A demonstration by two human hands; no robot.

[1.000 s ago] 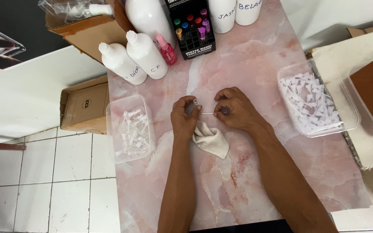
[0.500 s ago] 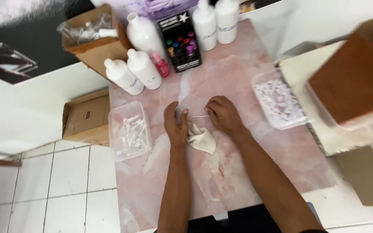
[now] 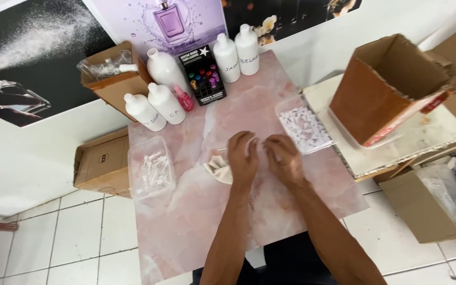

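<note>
1. The left hand (image 3: 243,154) lay near the middle of the frame on the pink marbled table (image 3: 196,221), its fingers curled inward. A thin pale tube (image 3: 221,150) stuck out to the left of its fingertips; the hand seemed to pinch it, though the grip itself was hidden.
2. The right hand (image 3: 283,157) sat just to the right of the left one, close but apart from it, fingers bent down toward the table. Whether it held anything could not be told.
3. A crumpled white cloth (image 3: 217,170) lay on the table touching the left hand's lower left edge, partly under the wrist.
4. Left of centre stood a clear plastic tray (image 3: 150,168) with small white pieces in it, well apart from both hands.
5. Right of the hands, near the table's right edge, a second clear tray (image 3: 306,126) held a heap of patterned white slips.
6. Along the top of the table stood several white bottles (image 3: 158,105), a small pink bottle (image 3: 183,98) and a black display box (image 3: 203,75) of coloured vials.
7. In the upper right of the frame an open brown cardboard box (image 3: 391,87) rested on a pale side surface; another carton (image 3: 101,163) sat on the tiled floor at the left.
</note>
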